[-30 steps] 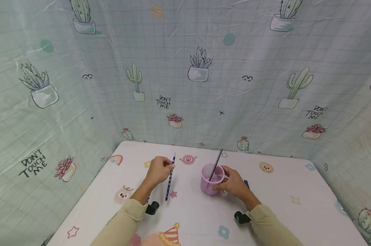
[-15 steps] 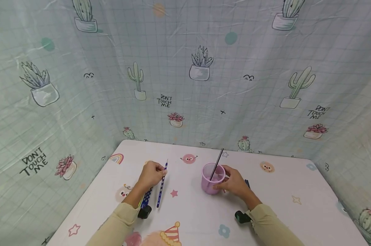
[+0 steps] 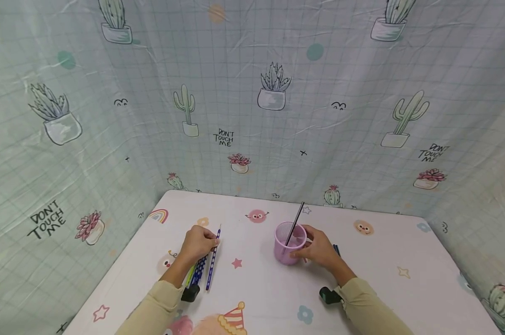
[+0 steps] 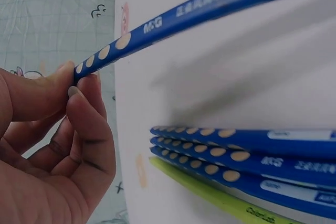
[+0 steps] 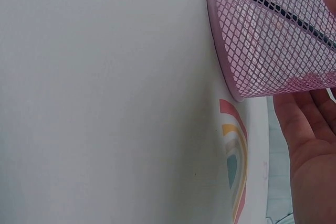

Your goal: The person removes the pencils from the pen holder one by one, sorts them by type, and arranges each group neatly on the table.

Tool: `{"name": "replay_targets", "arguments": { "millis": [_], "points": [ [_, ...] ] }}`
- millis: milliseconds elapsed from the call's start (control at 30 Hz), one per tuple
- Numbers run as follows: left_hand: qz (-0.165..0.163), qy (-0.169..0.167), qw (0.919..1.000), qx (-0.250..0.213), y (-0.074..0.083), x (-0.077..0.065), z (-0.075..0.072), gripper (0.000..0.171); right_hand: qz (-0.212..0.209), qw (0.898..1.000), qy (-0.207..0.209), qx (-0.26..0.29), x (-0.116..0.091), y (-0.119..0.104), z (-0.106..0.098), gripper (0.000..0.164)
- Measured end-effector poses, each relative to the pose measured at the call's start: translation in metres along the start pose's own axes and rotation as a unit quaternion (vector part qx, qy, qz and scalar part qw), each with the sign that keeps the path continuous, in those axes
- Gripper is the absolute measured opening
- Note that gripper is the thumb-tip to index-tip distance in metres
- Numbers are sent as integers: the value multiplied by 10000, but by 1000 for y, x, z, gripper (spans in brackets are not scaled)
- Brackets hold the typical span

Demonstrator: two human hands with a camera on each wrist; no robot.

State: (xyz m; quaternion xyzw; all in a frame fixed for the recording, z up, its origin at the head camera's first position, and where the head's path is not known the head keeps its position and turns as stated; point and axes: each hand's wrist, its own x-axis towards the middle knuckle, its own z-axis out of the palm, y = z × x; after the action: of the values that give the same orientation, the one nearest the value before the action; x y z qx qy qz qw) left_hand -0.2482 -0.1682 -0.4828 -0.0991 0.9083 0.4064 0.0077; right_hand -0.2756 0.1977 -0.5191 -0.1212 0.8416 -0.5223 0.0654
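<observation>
My left hand [image 3: 197, 243] pinches a blue pencil [image 4: 178, 17] near one end, between thumb and fingertips. Cream oval dimples run along its barrel, and its far end is red. In the left wrist view it is held apart from several similar blue pencils [image 4: 220, 153] lying side by side. Next to them lies a lime-green pencil-like stick [image 4: 210, 192] with lettering. My right hand [image 3: 320, 250] grips a pink mesh pen holder [image 3: 282, 253] from its right side. One dark, slim stick [image 3: 295, 223] leans inside the holder; its kind cannot be told.
A white table [image 3: 382, 288] with printed cartoon figures carries everything. Dark blue sticks [image 3: 336, 250] lie partly hidden behind my right wrist. A printed curtain [image 3: 252, 116] surrounds the table at the back and sides. Dark wrist cameras [image 3: 329, 295] sit below both hands.
My left hand has moved left and nearer to me with the pencil, beside the row of blue pencils, which now shows more. The right hand and pen holder stay in place.
</observation>
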Motion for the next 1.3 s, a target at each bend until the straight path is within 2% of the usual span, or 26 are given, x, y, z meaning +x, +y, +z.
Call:
{"name": "replay_targets", "arguments": {
  "millis": [200, 533, 933, 1067, 1300],
  "points": [
    [-260, 66, 9995, 166, -11, 0, -1, 12, 36, 10000, 21, 62, 0, -1, 0, 85],
    [-334, 294, 9939, 1007, -24, 0, 0, 14, 107, 9999, 82, 63, 0, -1, 1, 87],
    [-289, 225, 9871, 1558, -27, 3, 4, 26, 123, 9999, 47, -18, -1, 1, 1, 89],
    [-301, 143, 9865, 1605, -27, 5, 5, 26, 102, 9999, 57, -16, -1, 1, 1, 89],
    [-142, 202, 9884, 1499, -26, 5, 3, 25, 159, 9998, 84, -75, -1, 1, 2, 90]
  ]
}}
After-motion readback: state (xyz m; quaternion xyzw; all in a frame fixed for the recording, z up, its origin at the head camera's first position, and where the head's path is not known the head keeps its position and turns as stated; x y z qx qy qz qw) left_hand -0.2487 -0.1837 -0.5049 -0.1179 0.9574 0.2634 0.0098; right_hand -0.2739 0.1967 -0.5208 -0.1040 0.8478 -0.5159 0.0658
